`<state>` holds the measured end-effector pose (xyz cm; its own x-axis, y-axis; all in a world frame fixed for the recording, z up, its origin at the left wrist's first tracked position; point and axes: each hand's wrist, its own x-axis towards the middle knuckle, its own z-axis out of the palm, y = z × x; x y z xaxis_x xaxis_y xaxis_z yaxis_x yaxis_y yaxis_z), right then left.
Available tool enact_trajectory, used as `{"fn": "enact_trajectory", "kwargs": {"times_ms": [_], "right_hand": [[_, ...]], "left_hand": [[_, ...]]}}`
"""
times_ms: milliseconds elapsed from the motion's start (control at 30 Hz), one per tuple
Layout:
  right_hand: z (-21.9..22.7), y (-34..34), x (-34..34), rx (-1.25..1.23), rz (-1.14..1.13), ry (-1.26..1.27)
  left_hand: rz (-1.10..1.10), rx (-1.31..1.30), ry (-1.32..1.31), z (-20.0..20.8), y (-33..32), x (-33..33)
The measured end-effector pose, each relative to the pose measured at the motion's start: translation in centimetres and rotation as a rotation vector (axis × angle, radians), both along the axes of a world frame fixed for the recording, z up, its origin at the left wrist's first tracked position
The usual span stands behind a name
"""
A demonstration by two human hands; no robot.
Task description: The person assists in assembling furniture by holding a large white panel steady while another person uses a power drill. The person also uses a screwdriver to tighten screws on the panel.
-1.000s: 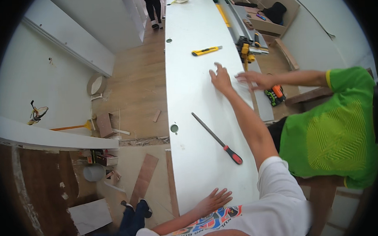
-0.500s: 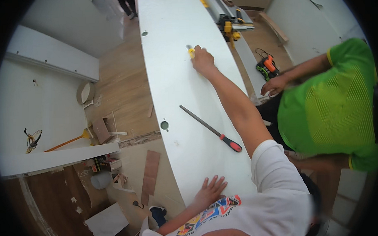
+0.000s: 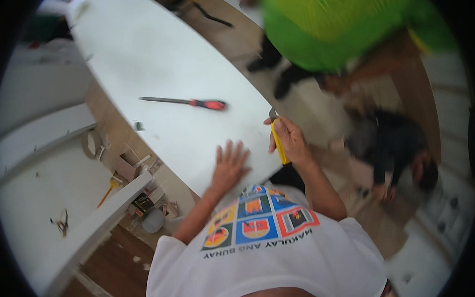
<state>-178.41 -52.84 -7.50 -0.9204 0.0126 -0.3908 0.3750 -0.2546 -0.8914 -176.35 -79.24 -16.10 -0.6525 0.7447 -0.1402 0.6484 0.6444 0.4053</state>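
Note:
A long white panel (image 3: 166, 62) stretches away in front of me. My left hand (image 3: 231, 164) lies flat on its near end with the fingers spread. In my right hand (image 3: 292, 141), by the panel's right edge, is a yellow utility knife (image 3: 279, 142), its blade pointing away from me. A file (image 3: 186, 102) with a red and black handle rests on the panel beyond my left hand, touched by neither hand. Farther left, a round hole (image 3: 138, 125) shows near the panel's left edge.
A person in a green shirt (image 3: 338, 24) stands close by on the right, and another person in dark clothes (image 3: 399, 143) is low down at the right. Left of the panel are a white cabinet part (image 3: 56, 191), a yellow-handled tool (image 3: 111, 190), a bucket (image 3: 153, 220) and scraps.
My right hand has drawn back from far along the panel to its near right edge with the knife. The whole view has swung right; a second person now shows.

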Motion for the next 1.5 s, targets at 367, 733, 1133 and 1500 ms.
{"fn": "enact_trajectory", "kwargs": {"times_ms": [367,733,1133,1500], "right_hand": [[-11.1,1.8,15.0,0.24,-0.559,-0.348],[-11.1,1.7,12.0,0.021,-0.693,-0.333],[-10.1,2.2,11.8,0.186,-0.631,-0.341],[-9.7,3.2,11.8,0.38,-0.531,-0.221]], "left_hand": [[-0.435,0.019,-0.086,2.0,14.0,-6.0],[-0.612,-0.211,-0.302,3.9,20.7,-8.5],[-0.565,-0.306,-0.411,3.9,22.1,-8.2],[-0.59,-0.35,-0.432,3.8,22.5,-8.4]]}}
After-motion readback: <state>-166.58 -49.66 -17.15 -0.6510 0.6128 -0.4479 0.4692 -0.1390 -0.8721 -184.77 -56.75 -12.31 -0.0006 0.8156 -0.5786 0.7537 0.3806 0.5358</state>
